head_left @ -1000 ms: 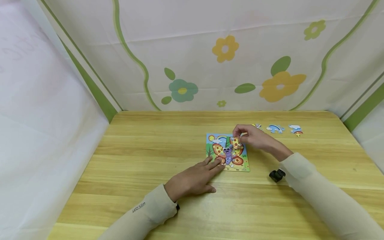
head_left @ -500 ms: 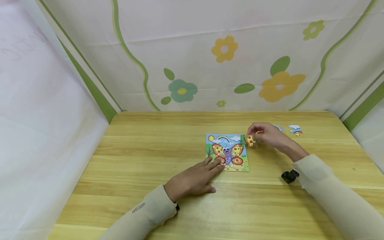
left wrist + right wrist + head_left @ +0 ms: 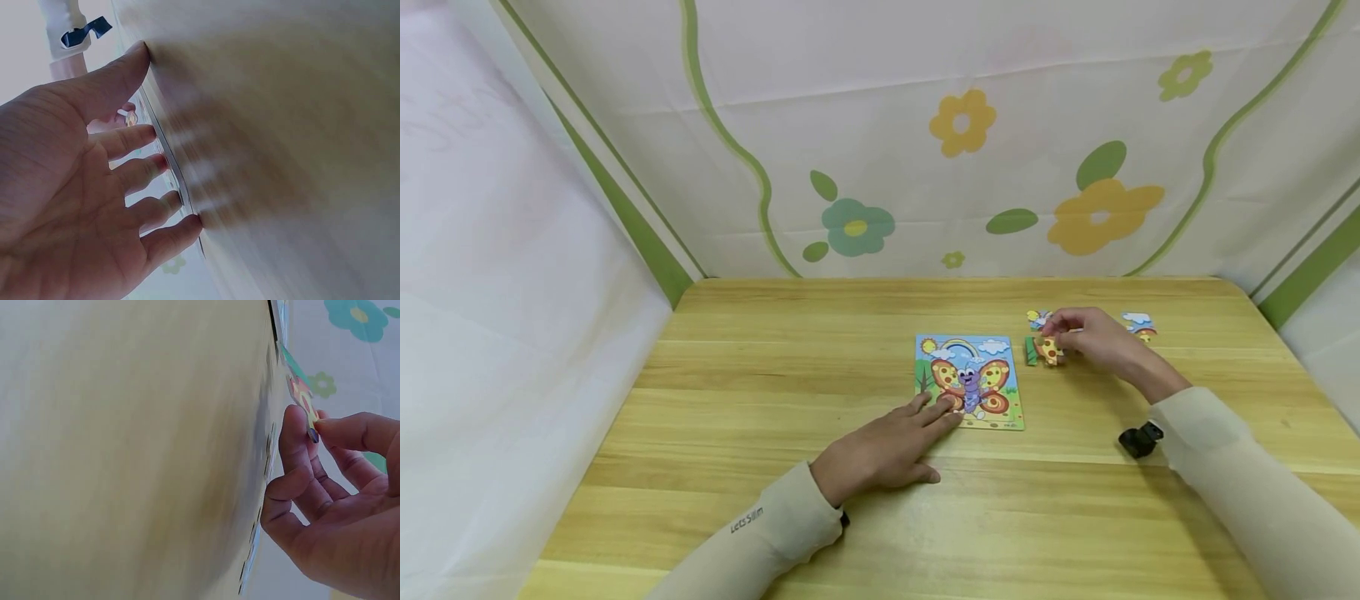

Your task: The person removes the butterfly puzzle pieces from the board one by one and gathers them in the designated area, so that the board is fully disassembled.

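Observation:
A square puzzle board (image 3: 1011, 423) printed with a purple butterfly, a sun and a rainbow lies flat on the wooden table. My left hand (image 3: 891, 446) rests with straight, spread fingers on its lower left part; in the left wrist view, the fingertips (image 3: 165, 164) are at the board's thin edge. To the board's right, my right hand (image 3: 1093, 343) pinches a puzzle piece (image 3: 1049, 351) with green on its left and a yellow, red-dotted wing. The right wrist view shows this piece (image 3: 303, 400) tilted between thumb and index finger, above the tabletop.
More loose puzzle pieces lie behind the right hand: one with yellow and blue (image 3: 1037, 318) and one with a cloud (image 3: 1137, 319). The hand hides part of that row. A floral curtain (image 3: 925, 167) rises behind the table's back edge (image 3: 850, 279).
My right hand has moved right with the puzzle piece, from over the butterfly board to the table beside it, uncovering the board's upper right. The left hand has stayed put.

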Demonstrator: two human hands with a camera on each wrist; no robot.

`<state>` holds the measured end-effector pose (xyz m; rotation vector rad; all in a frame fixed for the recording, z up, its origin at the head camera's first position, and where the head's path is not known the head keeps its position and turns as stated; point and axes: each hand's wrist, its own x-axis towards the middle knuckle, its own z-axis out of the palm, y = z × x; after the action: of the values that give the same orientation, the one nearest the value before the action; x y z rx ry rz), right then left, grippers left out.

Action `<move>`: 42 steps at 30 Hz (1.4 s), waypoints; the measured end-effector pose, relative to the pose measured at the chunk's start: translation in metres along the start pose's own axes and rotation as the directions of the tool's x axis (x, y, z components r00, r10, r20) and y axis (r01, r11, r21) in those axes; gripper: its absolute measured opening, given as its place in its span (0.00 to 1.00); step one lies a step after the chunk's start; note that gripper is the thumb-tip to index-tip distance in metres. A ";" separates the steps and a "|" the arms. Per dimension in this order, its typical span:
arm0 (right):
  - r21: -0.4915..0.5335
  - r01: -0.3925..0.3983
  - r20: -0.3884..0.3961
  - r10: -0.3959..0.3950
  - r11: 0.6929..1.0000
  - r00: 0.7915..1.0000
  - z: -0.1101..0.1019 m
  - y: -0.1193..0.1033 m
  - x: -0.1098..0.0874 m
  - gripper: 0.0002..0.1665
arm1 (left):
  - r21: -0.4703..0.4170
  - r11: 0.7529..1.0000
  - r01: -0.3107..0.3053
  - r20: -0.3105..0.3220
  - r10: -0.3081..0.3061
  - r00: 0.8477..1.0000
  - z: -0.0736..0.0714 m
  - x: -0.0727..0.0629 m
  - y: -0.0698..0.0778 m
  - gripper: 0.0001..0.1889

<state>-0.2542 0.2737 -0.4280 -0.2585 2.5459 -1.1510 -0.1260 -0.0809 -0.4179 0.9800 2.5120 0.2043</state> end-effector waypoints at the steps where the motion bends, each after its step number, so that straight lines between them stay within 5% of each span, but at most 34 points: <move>1: 0.000 -0.007 0.001 0.007 1.000 1.000 -0.001 0.001 0.000 0.12 | 0.001 1.000 0.001 0.000 -0.001 1.000 0.000 0.000 0.000 0.43; 10: 0.055 -0.067 0.014 0.067 0.996 0.998 -0.006 0.007 0.002 0.14 | 0.007 1.000 0.002 0.002 -0.002 1.000 0.001 0.000 0.000 0.43; 42: -0.123 -0.008 -0.012 0.007 0.992 1.000 0.000 0.005 0.005 0.09 | 0.010 1.000 0.003 0.002 -0.003 1.000 0.000 0.000 0.001 0.43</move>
<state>-0.2586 0.2754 -0.4326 -0.2726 2.6296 -0.9974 -0.1249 -0.0802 -0.4174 0.9795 2.5148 0.1894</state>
